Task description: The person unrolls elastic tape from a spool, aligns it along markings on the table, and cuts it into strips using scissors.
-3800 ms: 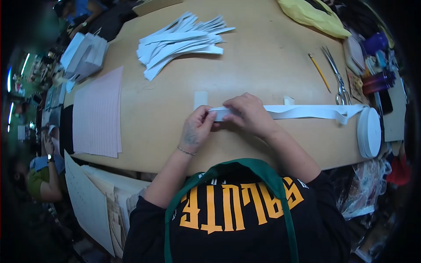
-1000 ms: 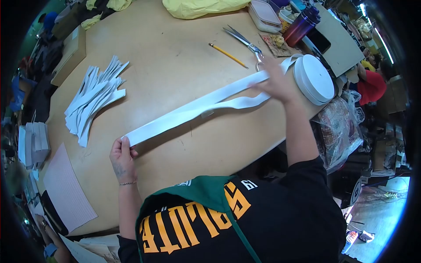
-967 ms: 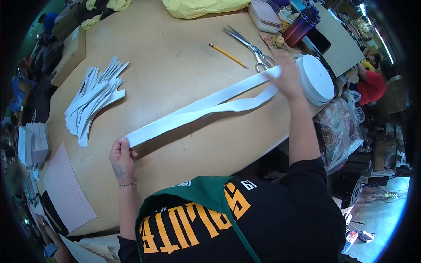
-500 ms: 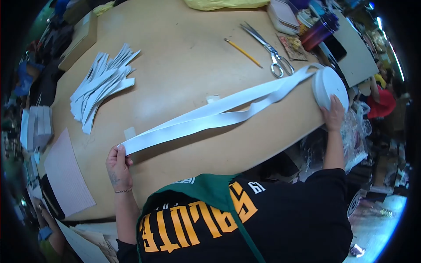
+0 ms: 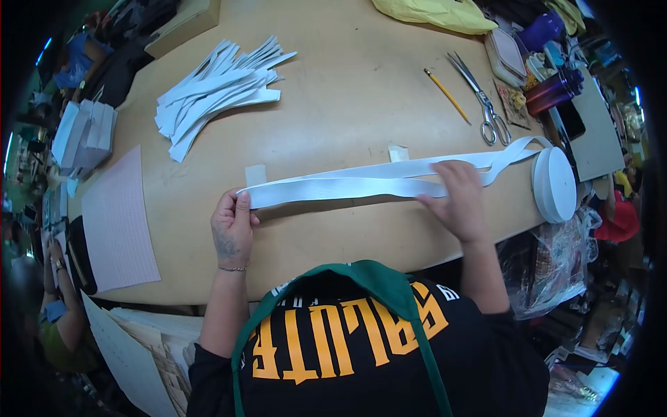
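My left hand (image 5: 235, 226) pinches the folded left end of a white elastic band (image 5: 326, 189) between thumb and fingers. Over the band, further right, is my right hand (image 5: 460, 201), with thumb and fingers apart at the strip's edges; whether it touches the band is hard to tell. The band runs in two layers to a white roll (image 5: 554, 185) standing at the table's right edge. One small pale piece of tape (image 5: 256, 175) lies on the table beside my left hand, and another (image 5: 398, 153) lies behind the band.
Cut white strips (image 5: 215, 94) lie in a pile at the back left. A pink lined sheet (image 5: 121, 222) is at the left. A pencil (image 5: 448, 97), scissors (image 5: 481, 101) and a dark bottle (image 5: 554, 92) are at the back right. Another person's arm (image 5: 68, 292) shows at far left.
My right hand has left the roll and moved left over the band. My left hand still holds the band's end. The view has turned, shifting the table's contents in the picture.
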`<action>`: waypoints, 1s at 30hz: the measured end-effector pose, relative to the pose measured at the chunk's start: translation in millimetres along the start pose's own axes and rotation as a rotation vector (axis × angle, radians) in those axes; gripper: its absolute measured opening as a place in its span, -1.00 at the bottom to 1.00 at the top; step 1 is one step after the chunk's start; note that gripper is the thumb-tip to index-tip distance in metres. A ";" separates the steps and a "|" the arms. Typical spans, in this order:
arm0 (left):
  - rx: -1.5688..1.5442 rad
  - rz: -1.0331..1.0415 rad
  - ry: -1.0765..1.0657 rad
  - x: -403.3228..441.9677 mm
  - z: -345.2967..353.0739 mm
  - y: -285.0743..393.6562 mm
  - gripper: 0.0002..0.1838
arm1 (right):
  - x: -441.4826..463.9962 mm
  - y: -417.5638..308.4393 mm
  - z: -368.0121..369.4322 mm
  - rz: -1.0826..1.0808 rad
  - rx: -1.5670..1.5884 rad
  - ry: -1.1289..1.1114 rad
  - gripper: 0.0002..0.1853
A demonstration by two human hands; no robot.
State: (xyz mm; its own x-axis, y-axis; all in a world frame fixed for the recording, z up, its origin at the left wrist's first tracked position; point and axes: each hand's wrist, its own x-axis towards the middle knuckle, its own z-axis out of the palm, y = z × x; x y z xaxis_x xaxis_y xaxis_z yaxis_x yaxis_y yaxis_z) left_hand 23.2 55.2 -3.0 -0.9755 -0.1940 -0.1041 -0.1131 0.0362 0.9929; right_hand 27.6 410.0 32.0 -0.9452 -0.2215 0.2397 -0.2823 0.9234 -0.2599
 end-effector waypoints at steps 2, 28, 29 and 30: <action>0.027 0.030 0.026 3.3 -2.1 1.1 -0.80 | 10.0 -2.7 9.6 0.006 0.028 -0.156 -0.52; 0.090 -0.006 0.045 7.7 5.2 -22.2 -0.79 | 72.5 -89.8 74.7 -0.386 0.345 0.054 -0.71; 0.077 0.011 0.046 7.8 4.9 -21.4 -0.78 | 76.6 -104.8 83.3 -0.420 0.403 0.038 -0.71; 0.077 0.022 0.024 6.4 5.2 -18.5 -0.79 | 81.1 -111.9 85.8 -0.370 0.484 -0.044 -0.72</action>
State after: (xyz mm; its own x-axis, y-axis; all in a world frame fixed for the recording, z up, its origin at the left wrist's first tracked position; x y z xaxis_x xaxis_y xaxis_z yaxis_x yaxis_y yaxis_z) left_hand 18.0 58.3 -22.4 -0.9732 -0.2156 -0.0800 -0.1068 0.1155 0.9875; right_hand -31.5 261.8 0.2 -0.7733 -0.5224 0.3593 -0.6258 0.5378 -0.5649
